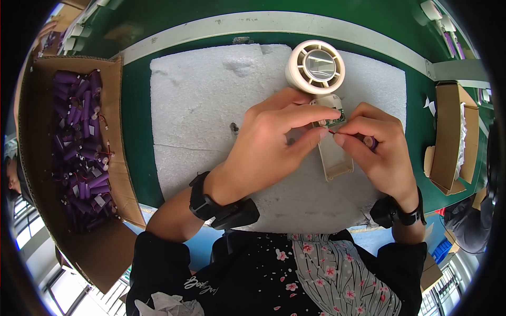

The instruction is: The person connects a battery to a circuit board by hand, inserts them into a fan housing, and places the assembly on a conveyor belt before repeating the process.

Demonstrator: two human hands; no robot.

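A cream handheld fan (301, 73) with a round grille head lies on the foam sheet, its hollow handle (336, 164) open and pointing toward me. Inside the handle's upper part shows a small green circuit board (341, 114). My left hand (274, 131) is closed at the handle, its index finger over the board and its thumb by a thin dark-red wire lead (331, 131). With thumb and index finger, my right hand (382, 139) pinches that lead's other side. A purple cylindrical battery cell (371, 142) is tucked in the right fingers, mostly hidden.
On the left stands an open cardboard box (124, 184) holding many purple battery cells (79, 137) with leads. A smaller carton (448, 137) with white contents sits at the right. The grey-white foam sheet (195, 105) covers the green bench (138, 116). Another person's hand (48, 27) shows far left.
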